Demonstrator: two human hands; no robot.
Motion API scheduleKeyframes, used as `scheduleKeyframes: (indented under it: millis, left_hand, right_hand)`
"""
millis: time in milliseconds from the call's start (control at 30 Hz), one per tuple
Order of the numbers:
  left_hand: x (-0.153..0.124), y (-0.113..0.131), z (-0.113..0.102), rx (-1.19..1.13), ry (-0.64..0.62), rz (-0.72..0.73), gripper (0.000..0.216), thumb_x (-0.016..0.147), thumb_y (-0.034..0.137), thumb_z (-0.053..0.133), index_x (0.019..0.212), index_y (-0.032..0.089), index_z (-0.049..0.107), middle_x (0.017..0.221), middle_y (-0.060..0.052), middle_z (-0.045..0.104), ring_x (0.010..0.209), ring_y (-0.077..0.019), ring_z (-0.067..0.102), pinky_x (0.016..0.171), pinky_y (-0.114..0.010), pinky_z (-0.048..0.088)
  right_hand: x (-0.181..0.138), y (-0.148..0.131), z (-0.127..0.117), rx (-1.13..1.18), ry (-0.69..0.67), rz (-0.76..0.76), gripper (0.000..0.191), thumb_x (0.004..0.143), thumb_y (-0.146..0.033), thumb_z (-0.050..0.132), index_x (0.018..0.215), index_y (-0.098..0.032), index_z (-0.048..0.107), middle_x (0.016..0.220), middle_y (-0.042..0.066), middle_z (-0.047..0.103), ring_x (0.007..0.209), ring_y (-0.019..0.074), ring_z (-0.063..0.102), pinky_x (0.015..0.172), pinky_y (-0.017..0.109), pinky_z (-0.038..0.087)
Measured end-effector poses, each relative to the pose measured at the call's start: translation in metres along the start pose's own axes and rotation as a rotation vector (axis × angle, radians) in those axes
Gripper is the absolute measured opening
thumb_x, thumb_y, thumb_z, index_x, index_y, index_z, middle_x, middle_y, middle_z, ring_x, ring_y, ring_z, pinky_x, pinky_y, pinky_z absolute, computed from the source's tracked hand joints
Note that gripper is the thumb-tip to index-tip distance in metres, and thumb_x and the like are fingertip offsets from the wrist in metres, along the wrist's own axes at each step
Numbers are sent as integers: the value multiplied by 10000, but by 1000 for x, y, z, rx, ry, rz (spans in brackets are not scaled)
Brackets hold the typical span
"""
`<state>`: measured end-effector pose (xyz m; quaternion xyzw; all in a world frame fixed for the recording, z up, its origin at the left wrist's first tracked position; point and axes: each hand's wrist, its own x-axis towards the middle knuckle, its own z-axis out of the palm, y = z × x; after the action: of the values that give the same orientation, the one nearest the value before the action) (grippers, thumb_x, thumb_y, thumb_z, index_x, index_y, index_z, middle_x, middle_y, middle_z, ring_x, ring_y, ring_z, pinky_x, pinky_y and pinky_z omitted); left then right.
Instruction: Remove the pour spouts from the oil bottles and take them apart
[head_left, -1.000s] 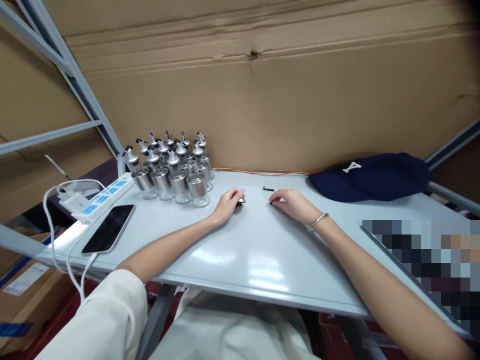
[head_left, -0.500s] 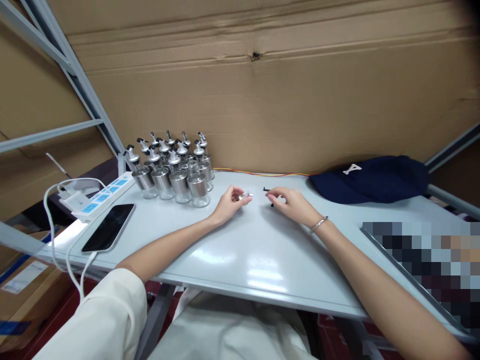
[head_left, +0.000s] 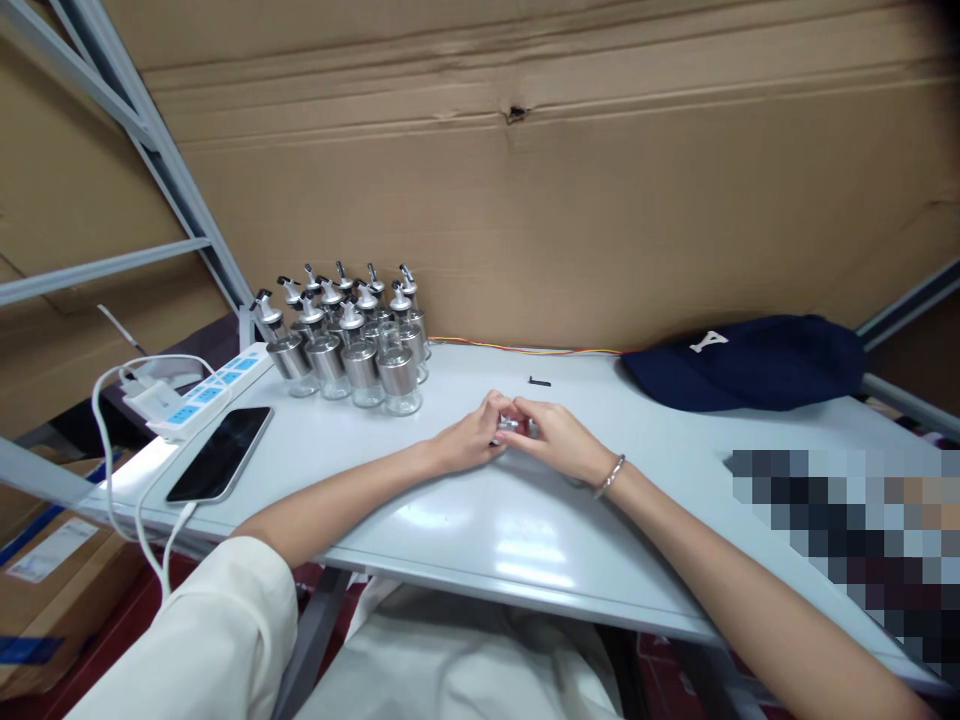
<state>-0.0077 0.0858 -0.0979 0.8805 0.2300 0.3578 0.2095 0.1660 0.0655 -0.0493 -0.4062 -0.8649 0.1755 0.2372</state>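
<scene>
- A small silver part [head_left: 509, 424] is held between both hands, over the table [head_left: 480, 545]; most of it is hidden by fingers.
- It is gripped by the left hand [head_left: 476, 437] and pinched by the right hand [head_left: 561, 436]; whether anything else is held there cannot be told.
- Fitting or adjusting is judged to be in hand; a steady left grip and careful right-hand alignment seem called for next.
- Beyond, a black piece [head_left: 539, 382] is seen lying loose.
- No spout is seen on one front bottle [head_left: 397, 375].
</scene>
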Motion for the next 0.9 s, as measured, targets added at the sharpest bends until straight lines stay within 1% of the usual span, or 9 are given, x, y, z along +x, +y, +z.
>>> scheduleKeyframes:
  millis: [100,200,300,367,567,667,733,833,900]
  left_hand:
    - [0,-5,3,44,64,116,398,782,115,509,1044,218,228,1046,-81,361,911,-159,498,766,-329,490]
    - [1,0,-1,66,137,74,344,796,173,564,998,216,289,1027,-70,376,875,-151,487,740,-311,496]
    - [3,7,-6,68,202,14,255,819,238,589,973,205,389,983,-46,429,796,-129,492,740,-302,499]
    - [3,10,-9,87,247,32,245,826,260,598,1001,196,439,968,-42,470,780,-126,509,747,-304,500]
    - [2,6,-9,157,383,136,192,839,304,595,947,167,515,829,-22,548,762,-135,563,693,-282,498]
    - [0,4,-12,183,347,135,174,850,321,577,891,157,536,772,-14,553,703,-123,563,661,-261,497]
    - [-1,3,-16,215,257,153,171,880,321,529,901,152,546,785,-26,569,697,-118,572,663,-251,501]
    - [0,4,-23,284,116,188,217,939,298,403,990,142,544,903,-78,608,812,-139,605,721,-259,509]
    - [1,4,-26,327,68,183,257,956,292,346,1041,137,532,973,-104,613,901,-159,604,773,-276,505]
  right_hand:
    - [1,0,1,-10,-9,14,291,868,-407,415,659,-206,425,572,-9,495,526,126,428,572,253,313]
    - [2,1,1,89,44,93,357,885,-431,343,616,-204,403,527,-23,431,506,118,385,553,258,290]
    - [4,6,0,309,112,197,417,850,-522,353,577,-207,368,506,-44,358,489,104,326,516,255,274]
    - [5,9,0,461,111,253,448,825,-576,371,569,-209,362,490,-57,331,469,94,293,494,253,264]
    - [6,5,-3,667,42,288,485,774,-618,458,546,-193,406,480,-31,438,481,92,391,535,256,328]
    - [4,1,-8,755,-83,390,478,736,-630,511,587,-180,448,508,-23,480,452,84,412,477,240,303]
    - [3,4,-11,806,-150,439,464,708,-617,566,637,-164,493,494,-43,449,420,64,362,435,224,239]
    - [2,12,-13,951,-239,478,447,667,-566,659,704,-136,541,480,-83,359,411,33,252,423,212,134]
    - [2,16,-13,1062,-273,492,435,651,-524,704,731,-124,552,497,-91,336,425,22,218,433,210,107]
